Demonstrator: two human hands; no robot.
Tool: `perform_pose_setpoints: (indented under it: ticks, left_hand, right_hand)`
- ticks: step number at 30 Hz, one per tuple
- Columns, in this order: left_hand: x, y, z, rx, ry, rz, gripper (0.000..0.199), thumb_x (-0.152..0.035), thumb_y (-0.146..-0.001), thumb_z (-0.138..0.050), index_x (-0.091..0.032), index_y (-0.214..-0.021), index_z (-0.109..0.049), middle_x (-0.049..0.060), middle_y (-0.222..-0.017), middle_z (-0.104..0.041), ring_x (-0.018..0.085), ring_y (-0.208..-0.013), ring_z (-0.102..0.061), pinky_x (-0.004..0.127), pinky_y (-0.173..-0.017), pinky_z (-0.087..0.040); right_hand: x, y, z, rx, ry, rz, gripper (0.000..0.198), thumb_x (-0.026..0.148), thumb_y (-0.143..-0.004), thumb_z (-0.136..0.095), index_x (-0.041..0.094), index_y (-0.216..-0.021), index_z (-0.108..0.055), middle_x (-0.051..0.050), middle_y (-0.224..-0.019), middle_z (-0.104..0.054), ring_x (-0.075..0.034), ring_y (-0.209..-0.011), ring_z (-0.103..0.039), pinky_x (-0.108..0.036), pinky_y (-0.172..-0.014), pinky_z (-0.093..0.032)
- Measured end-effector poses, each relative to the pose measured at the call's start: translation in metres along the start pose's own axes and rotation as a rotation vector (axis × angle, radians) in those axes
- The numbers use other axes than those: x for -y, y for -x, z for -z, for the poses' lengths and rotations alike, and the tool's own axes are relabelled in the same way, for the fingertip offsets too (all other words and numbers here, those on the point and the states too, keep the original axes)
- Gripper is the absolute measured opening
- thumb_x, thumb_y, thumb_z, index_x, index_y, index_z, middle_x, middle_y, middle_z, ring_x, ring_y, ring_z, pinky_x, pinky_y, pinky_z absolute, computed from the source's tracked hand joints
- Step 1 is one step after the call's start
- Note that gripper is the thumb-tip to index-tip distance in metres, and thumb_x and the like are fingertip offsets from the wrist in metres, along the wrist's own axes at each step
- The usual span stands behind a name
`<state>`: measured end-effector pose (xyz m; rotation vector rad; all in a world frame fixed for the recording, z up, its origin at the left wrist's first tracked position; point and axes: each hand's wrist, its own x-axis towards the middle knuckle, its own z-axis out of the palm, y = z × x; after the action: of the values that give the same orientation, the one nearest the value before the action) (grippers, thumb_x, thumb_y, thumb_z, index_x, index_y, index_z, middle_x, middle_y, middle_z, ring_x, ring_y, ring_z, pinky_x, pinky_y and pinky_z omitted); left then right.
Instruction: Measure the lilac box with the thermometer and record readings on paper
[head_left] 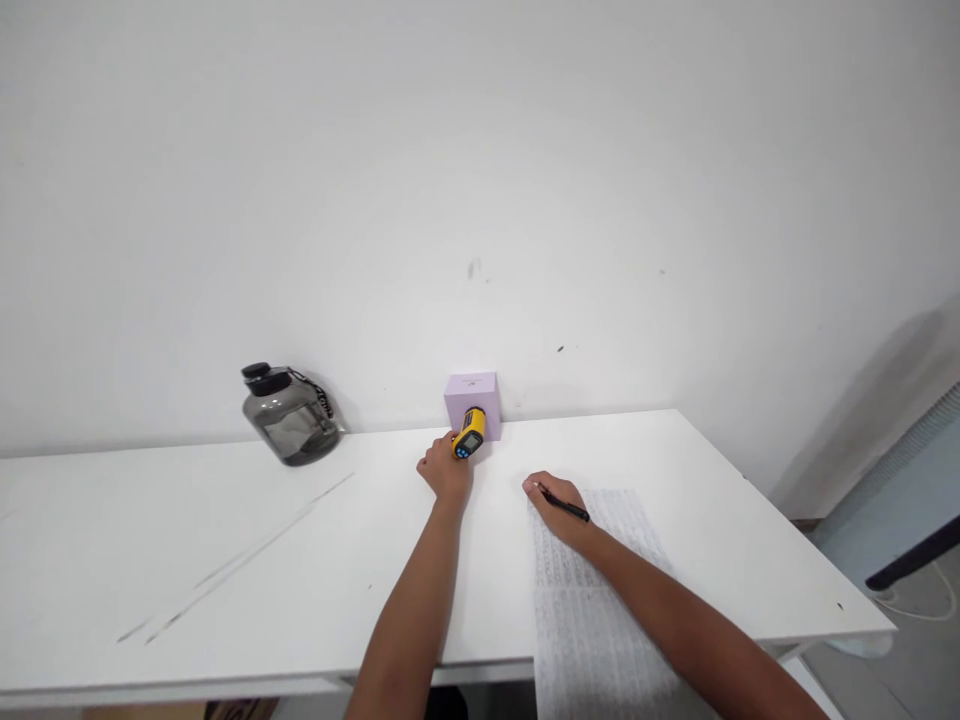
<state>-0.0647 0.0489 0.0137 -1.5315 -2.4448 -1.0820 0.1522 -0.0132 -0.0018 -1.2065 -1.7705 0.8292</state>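
My left hand [448, 470] is closed round the handle of a yellow and black infrared thermometer [470, 432]. Its small screen and blue buttons face me, and its front end is close to a lilac box [472, 388] against the wall; whether they touch I cannot tell. In my right hand [559, 505] is a black pen [568, 507], gripped between the fingers. That hand rests at the top left of a long whitish sheet [581, 620], which looks like bubble wrap or thin packing material and hangs over the table's front edge. My right forearm covers part of it.
A dark translucent water bottle [292, 420] with a black cap and strap stands at the back left of the white table [247, 560]. Behind the table rises a white wall [480, 180]. Past the table's right edge is a pale blue-grey object [900, 500] with a ribbed side.
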Motion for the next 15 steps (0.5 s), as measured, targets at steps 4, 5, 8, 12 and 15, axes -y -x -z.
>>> perform_pose_setpoints:
  ticks: [4,5,8,12,15]
  left_hand:
    - [-0.0011,-0.0006,0.0002,-0.004,-0.011,0.017,0.033,-0.018,-0.084,-0.05,-0.027,-0.112,-0.065,0.007,-0.108,-0.067,0.025,-0.105,-0.059,0.04,-0.092,-0.032]
    - [-0.0014,-0.0005,0.0009,-0.002,-0.013,0.015,0.033,-0.018,-0.084,-0.05,-0.027,-0.112,-0.065,0.007,-0.109,-0.067,0.025,-0.105,-0.059,0.04,-0.092,-0.032]
    - [-0.0025,0.0001,0.0038,0.006,-0.004,0.015,0.035,-0.017,-0.084,-0.051,-0.027,-0.114,-0.065,0.007,-0.111,-0.067,0.025,-0.105,-0.059,0.041,-0.093,-0.033]
    - [-0.0022,-0.0022,0.0048,-0.01,0.026,0.068,0.033,-0.023,-0.086,-0.053,-0.027,-0.117,-0.065,0.009,-0.112,-0.067,0.027,-0.105,-0.06,0.041,-0.091,-0.037]
    - [0.0037,-0.0077,0.0005,-0.037,0.101,0.089,0.034,-0.029,-0.083,-0.059,-0.027,-0.116,-0.065,0.009,-0.112,-0.067,0.028,-0.105,-0.061,0.04,-0.087,-0.041]
  right_hand:
    - [-0.004,-0.001,-0.0035,0.021,0.001,0.034,0.044,0.057,-0.091,-0.044,0.022,-0.097,-0.069,0.001,-0.066,-0.061,-0.016,-0.062,-0.057,-0.027,-0.06,-0.041]
    - [-0.0046,-0.0013,-0.0042,0.021,0.002,0.04,0.044,0.057,-0.091,-0.044,0.022,-0.097,-0.069,0.001,-0.065,-0.061,-0.016,-0.062,-0.057,-0.027,-0.06,-0.041]
    - [-0.0056,-0.0029,-0.0055,0.021,0.007,0.042,0.04,0.055,-0.091,-0.045,0.023,-0.095,-0.068,0.001,-0.065,-0.06,-0.016,-0.063,-0.057,-0.027,-0.061,-0.041]
    - [-0.0047,-0.0059,-0.0017,-0.001,-0.045,-0.029,0.032,0.049,-0.09,-0.045,0.024,-0.095,-0.064,0.003,-0.065,-0.058,-0.016,-0.061,-0.056,-0.027,-0.058,-0.039]
    - [-0.0022,-0.0061,0.0029,-0.018,-0.174,-0.139,0.024,0.04,-0.086,-0.047,0.025,-0.103,-0.055,0.005,-0.066,-0.059,-0.014,-0.056,-0.053,-0.025,-0.053,-0.037]
